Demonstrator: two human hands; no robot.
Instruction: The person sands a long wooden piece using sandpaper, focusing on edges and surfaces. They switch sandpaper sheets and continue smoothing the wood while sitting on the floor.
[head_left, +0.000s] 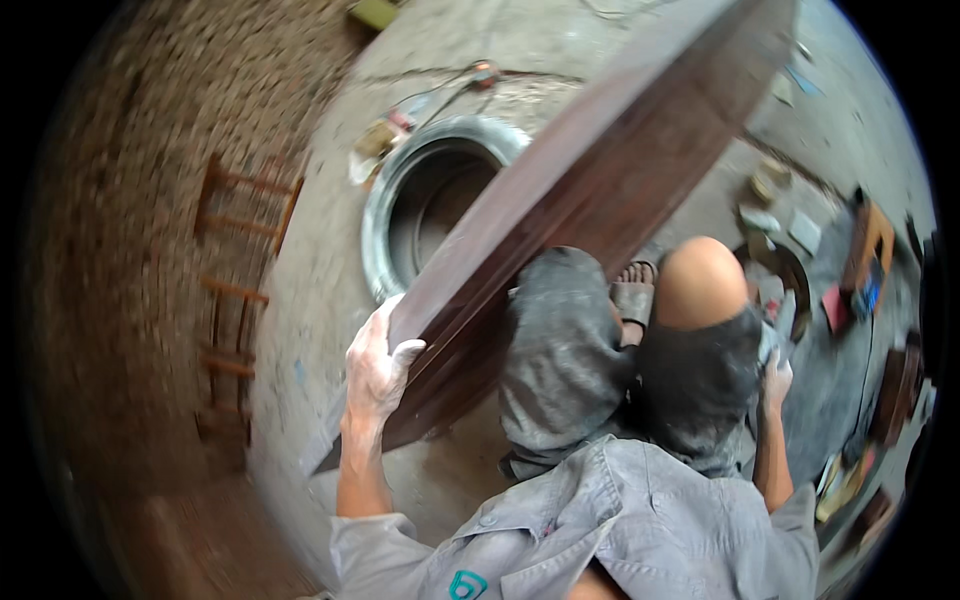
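A long reddish-brown board [590,150] slants across in front of me, leaning up past my knees from lower left to upper right. My left hand [375,365] is closed on its near edge, thumb on the face towards me and fingers over the far side. White dust coats that hand. Beside my bent right knee, my right hand [776,380] hangs low, its fingers curled around a pale grey thing [783,318] whose kind I cannot make out. Just beyond it stands a round dark container [795,270] with pale and reddish things in it.
A large round grey ring-shaped tub [378,215] lies on the concrete floor behind the board. Orange-brown wooden frames [245,205] stand by the brick surface at left. A cord with an orange end [485,72] lies beyond. At right are a wooden box [868,245] and scattered scraps.
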